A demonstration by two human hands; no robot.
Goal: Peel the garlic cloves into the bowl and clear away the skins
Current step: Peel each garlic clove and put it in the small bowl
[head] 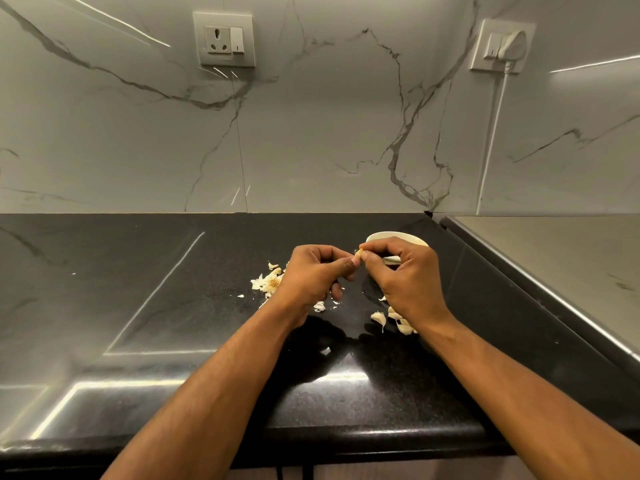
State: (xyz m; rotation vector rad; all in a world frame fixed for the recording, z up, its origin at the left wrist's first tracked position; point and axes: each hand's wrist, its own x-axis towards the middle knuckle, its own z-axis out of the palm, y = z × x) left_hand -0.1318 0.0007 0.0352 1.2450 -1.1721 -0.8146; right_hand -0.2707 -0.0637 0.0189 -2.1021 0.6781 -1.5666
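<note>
Garlic clove (pixel 358 252) pinched between both hands, held in the air just in front of the bowl (pixel 398 238), at the near-left part of its rim. Left hand (pixel 313 275) curled, thumb and forefinger tips nipping the clove from the left; lower fingers folded in toward the palm. Right hand (pixel 405 275) likewise curled, thumb and forefinger closed on the clove's right end, knuckles covering most of the bowl's front. Bowl pale and round, standing on the black table (pixel 173 306), only its far rim and a sliver of the inside visible past the right hand; contents impossible to tell. Loose skins (pixel 268 282) heaped on the table to the left of the bowl, partly hidden behind the left hand, with small flakes scattered nearer, under the left hand's folded fingers. Unpeeled cloves (pixel 379 318) lying on the table in front of the bowl, nearer the viewer, beside and partly under the right wrist. Both forearms bare, reaching in from the table's near edge. To the right of the bowl, a raised steel-edged surface (pixel 554 265) running back to the wall. Behind the bowl, a marble-patterned wall (pixel 311 133) with grey veins; high up and left of the bowl, a socket with switch (pixel 224 39); high up and right of it, a second socket with a white plug (pixel 512 43) in it, its cord (pixel 491 133) dropping down toward the table.
</note>
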